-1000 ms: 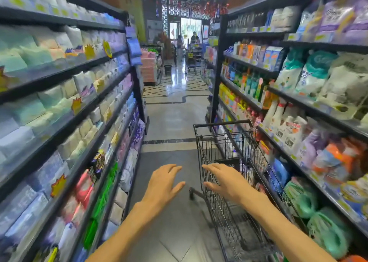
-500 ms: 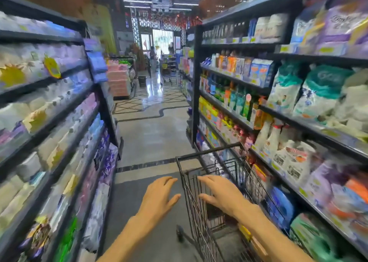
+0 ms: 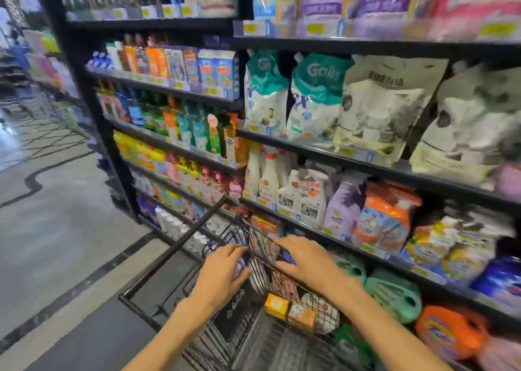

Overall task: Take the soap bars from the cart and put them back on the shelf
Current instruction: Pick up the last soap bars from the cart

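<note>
Two small orange-yellow boxed soap bars [image 3: 290, 311] lie side by side inside the black wire shopping cart [image 3: 174, 249], beneath the right hand [image 3: 306, 259]. Left hand [image 3: 222, 272] and right hover above, fingers spread, holding nothing.

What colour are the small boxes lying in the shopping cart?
Orange-yellow; the small boxes lie in the cart, seen in the head view.

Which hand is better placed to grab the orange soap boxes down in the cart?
Probably the right. The right hand hovers open over the cart on the side above the orange soap boxes; the left hand sits farther toward the aisle.
</note>
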The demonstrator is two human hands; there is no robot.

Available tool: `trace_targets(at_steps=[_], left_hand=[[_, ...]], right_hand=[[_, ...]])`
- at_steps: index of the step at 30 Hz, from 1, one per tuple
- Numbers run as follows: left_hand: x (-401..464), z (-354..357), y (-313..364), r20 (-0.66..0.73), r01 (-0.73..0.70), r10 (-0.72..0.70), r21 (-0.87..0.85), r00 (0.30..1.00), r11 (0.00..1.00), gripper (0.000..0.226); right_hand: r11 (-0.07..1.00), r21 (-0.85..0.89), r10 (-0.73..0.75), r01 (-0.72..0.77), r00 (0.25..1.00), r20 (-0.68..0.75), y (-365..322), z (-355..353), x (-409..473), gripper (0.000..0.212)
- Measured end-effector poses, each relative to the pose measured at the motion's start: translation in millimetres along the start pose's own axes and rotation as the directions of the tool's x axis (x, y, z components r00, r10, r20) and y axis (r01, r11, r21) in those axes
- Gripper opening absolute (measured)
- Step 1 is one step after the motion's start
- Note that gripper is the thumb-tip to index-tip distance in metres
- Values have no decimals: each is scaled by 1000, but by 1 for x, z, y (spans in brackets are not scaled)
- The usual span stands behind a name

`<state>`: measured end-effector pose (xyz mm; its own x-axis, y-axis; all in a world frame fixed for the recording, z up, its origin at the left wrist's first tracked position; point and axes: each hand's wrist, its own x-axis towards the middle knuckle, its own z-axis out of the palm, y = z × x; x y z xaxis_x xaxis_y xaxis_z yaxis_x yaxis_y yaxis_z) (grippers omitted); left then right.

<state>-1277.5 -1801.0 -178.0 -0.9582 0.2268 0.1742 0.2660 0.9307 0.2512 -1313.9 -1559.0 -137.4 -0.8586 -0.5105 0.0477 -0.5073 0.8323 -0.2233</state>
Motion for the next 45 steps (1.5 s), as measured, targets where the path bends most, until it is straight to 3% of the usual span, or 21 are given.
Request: trace_targets(at_steps=[6, 13, 20, 25, 29, 32, 35, 38, 41, 45], left_hand=[[65, 52, -7, 145, -173, 190, -126, 971, 977, 58], [109, 139, -8, 337, -207, 239, -130, 911, 970, 60], [133, 247, -35, 547, -111, 153, -109, 823, 988, 54], [145, 335, -60, 638, 99, -12, -101, 770, 990, 55], [157, 417, -84, 682, 236, -109, -96, 724, 967, 54], [160, 473, -97, 698, 329, -178, -87, 694, 940, 62], [162, 522, -105, 700, 336, -205, -53, 684, 941, 73], [165, 554, -106, 706, 326, -242, 17, 666, 945, 88], [169, 572, -104, 707, 441, -284, -44, 647, 896, 94], [167, 583, -106, 626, 513, -330, -131, 706, 849, 68]], right_hand=[[958, 44, 281, -282, 959, 33, 40, 19, -11, 59], [906, 34, 413, -422, 899, 148, 94, 80, -14, 59], [842, 100, 485, -531, 824, 291, 136, 174, -6, 59], [735, 156, 547, -660, 713, 438, 157, 251, -2, 59], [689, 187, 534, -700, 665, 522, 173, 305, 2, 58], [645, 240, 557, -725, 661, 502, 181, 341, 3, 55], [693, 139, 577, -708, 659, 482, 187, 374, 6, 56], [666, 128, 595, -735, 627, 503, 193, 401, 9, 63], [663, 125, 603, -739, 625, 496, 199, 419, 7, 58], [649, 152, 612, -746, 629, 479, 207, 429, 6, 56]])
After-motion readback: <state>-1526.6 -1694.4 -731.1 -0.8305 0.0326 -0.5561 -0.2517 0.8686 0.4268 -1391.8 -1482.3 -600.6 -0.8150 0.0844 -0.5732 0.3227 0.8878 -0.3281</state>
